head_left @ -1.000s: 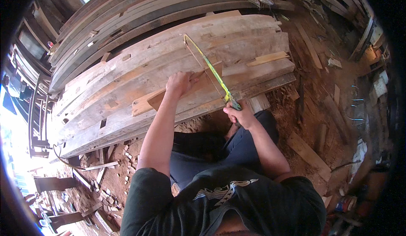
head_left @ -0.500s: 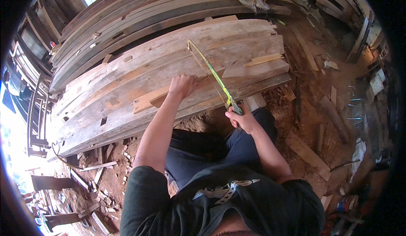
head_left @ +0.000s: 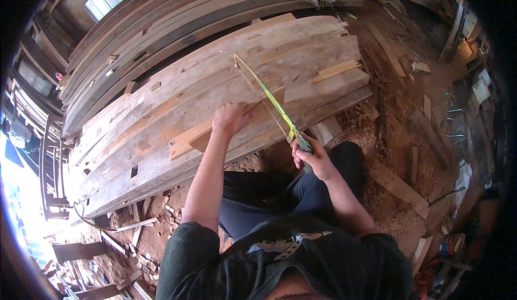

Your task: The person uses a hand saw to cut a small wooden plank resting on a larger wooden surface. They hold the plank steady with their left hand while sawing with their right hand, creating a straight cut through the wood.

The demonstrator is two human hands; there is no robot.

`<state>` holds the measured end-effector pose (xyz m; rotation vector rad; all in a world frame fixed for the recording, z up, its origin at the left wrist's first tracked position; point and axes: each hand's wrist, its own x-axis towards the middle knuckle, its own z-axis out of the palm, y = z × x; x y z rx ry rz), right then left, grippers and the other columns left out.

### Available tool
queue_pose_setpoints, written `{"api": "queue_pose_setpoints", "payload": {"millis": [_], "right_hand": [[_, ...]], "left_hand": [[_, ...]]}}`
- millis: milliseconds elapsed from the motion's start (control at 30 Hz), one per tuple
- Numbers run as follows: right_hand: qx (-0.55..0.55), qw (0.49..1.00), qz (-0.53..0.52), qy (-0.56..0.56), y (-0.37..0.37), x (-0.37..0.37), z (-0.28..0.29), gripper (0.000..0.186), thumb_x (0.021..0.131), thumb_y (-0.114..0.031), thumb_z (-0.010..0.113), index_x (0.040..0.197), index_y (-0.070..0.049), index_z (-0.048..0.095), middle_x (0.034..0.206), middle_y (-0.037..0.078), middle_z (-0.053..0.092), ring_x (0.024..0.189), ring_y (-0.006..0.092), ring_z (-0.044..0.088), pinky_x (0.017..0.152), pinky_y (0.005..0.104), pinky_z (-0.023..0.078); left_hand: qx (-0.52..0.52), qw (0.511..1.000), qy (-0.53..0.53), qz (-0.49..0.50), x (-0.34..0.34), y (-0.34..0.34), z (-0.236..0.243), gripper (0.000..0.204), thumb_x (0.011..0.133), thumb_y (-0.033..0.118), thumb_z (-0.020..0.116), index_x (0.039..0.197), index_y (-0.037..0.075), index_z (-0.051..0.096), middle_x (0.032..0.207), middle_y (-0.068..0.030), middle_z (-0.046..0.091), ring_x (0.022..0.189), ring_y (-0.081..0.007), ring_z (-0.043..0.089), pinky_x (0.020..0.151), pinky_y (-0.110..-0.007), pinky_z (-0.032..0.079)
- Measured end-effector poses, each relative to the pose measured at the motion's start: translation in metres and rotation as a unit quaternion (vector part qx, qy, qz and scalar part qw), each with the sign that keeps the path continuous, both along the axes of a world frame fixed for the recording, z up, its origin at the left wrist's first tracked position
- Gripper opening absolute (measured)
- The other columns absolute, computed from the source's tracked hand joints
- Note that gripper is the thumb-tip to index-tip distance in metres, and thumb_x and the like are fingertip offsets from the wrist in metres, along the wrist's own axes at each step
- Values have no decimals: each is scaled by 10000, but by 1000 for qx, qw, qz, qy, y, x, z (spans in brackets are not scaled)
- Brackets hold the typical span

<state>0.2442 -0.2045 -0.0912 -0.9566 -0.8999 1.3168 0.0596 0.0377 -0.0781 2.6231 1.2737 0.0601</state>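
A bow-shaped hand saw with a yellow-green frame (head_left: 277, 104) lies slantwise over the stacked timbers, its thin blade running below the frame. My right hand (head_left: 315, 159) is closed round its grip, close to my knee. The blade crosses a short wooden board (head_left: 184, 143) lying on the timbers. To the left of the blade, my left hand (head_left: 230, 118) bears down on this board, its fingers curled over the wood. The fingertips are partly hidden, and the depth of any cut under the blade cannot be made out.
Thick timber beams (head_left: 156, 111) form the work surface, with a light wood strip (head_left: 336, 72) on their right end. Longer beams (head_left: 177, 28) are stacked behind. Offcuts (head_left: 398, 184) and sawdust cover the ground at right; small wood blocks (head_left: 148, 262) are scattered at lower left.
My right hand and the saw grip have shifted slightly toward me and to the right. My left hand stays on the board. The whole view has turned a little.
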Motion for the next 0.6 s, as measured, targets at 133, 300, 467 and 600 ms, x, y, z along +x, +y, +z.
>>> {"api": "queue_pose_setpoints", "payload": {"millis": [133, 300, 467, 600], "right_hand": [[-23, 999, -10, -44, 2, -3, -11, 116, 1027, -180, 617, 1001, -76, 572, 838, 5, 563, 697, 76, 559, 614, 260, 482], [-65, 994, -44, -82, -1, -14, -16, 202, 1041, -249, 622, 907, -106, 574, 678, -56, 517, 557, 42, 479, 501, 233, 402], [-90, 995, -35, -35, 16, 2, 4, 200, 1028, -228, 633, 898, -91, 569, 683, -41, 526, 526, 40, 461, 456, 235, 374], [-80, 996, -1, -49, 43, 24, 11, 202, 1018, -212, 631, 881, -81, 563, 674, -34, 521, 516, 50, 465, 451, 242, 385]], "left_hand": [[-9, 1000, 10, 13, 0, 8, -5, 485, 958, 535, 608, 1185, 118, 708, 1076, -220, 733, 1047, -420, 691, 908, -520, 550], [-30, 999, -22, -4, -3, 15, -18, 474, 962, 511, 609, 1203, 115, 709, 1082, -219, 732, 1048, -428, 687, 907, -518, 550], [-15, 998, -60, -20, -4, 11, -18, 444, 963, 470, 614, 1207, 111, 705, 1072, -222, 728, 1028, -428, 687, 896, -526, 545], [-37, 999, -31, 9, -2, 8, -13, 443, 968, 469, 609, 1206, 109, 705, 1068, -224, 726, 1022, -430, 686, 895, -525, 544]]}}
